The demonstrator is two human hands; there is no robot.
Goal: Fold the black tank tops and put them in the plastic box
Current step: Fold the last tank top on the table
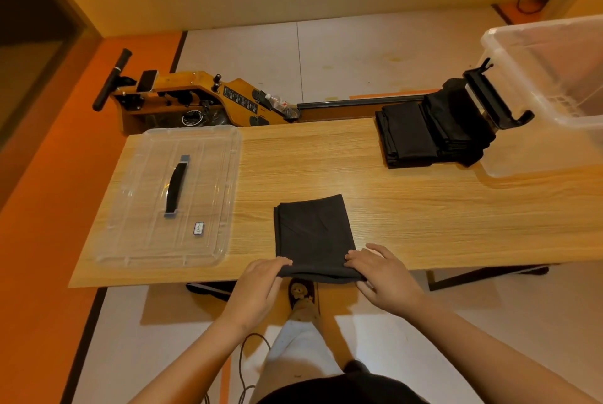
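Left hand (pixel 257 286) and right hand (pixel 385 279) are pinching the tank top (pixel 313 227) (fingers (pixel 281 262) clamped). It is lying on the bench (pixel 424 208).

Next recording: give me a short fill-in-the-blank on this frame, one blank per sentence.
1. The left hand and right hand both grip the near edge of a folded ____ tank top.
2. The clear ____ lying left of it has a dark handle.
3. The stack of tank tops rests on the ____, left of the plastic box.

Missing words: black; lid; table.
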